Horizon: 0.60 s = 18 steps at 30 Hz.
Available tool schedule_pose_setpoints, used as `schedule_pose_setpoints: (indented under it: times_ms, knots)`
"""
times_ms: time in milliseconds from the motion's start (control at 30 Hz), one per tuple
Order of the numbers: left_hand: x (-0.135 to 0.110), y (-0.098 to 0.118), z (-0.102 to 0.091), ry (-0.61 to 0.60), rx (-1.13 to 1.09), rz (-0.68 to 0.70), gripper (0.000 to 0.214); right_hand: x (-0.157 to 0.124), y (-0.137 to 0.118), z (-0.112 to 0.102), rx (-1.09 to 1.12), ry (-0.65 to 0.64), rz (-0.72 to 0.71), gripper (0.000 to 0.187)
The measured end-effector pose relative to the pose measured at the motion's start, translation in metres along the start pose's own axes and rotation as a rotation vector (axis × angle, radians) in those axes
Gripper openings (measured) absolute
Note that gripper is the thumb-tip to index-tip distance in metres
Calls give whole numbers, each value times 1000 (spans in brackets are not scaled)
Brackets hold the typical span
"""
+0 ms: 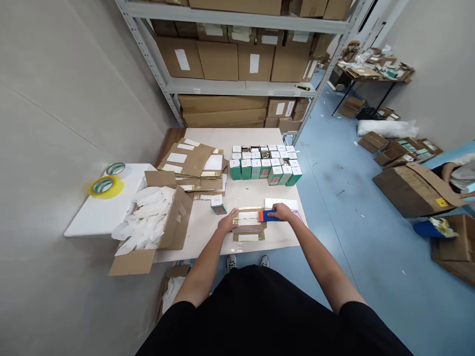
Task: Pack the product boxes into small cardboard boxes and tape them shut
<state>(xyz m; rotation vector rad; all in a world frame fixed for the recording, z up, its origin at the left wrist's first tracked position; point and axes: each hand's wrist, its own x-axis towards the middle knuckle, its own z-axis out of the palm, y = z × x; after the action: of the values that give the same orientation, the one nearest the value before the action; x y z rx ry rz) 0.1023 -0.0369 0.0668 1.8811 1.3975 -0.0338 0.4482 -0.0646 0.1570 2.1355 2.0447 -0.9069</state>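
Observation:
In front of me on the table [215,252] lies a small cardboard box [248,228] with a white label and clear tape along it. My left hand [227,221] grips its left end. My right hand [282,211] is closed around a flat blue tool with an orange end [270,216]; the orange end lies over the box's right side. A white sheet [269,202] lies partly under that hand. Just beyond my left hand stands a single green-and-white carton [218,204]. Further back, several similar cartons [256,169] stand in rows, a few with open tops.
Flattened cardboard [191,159] is stacked at the table's left. An open carton of white paper strips [154,212] and yellow tape rolls [106,187] are further left. Behind rises a shelf rack [237,88]. At right, a co-worker's arm [451,175] shows beside a large box [415,188].

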Motion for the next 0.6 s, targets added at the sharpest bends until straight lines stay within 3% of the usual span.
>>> schedule_pose_setpoints:
  times_ms: [167, 300, 467, 600]
  knots:
    - [5, -4, 0, -10, 37, 9, 98, -20, 54, -22, -28, 4, 92, 30]
    - [6, -3, 0, -5, 39, -6, 98, -26, 76, -30, -55, 8, 158, 30]
    - [6, 1, 0, -15, 30, -11, 100, -6, 56, -16, -107, 4, 216, 37]
    - [5, 2, 2, -22, 20, 11, 100, 10, 16, 19, -134, -2, 233, 28]
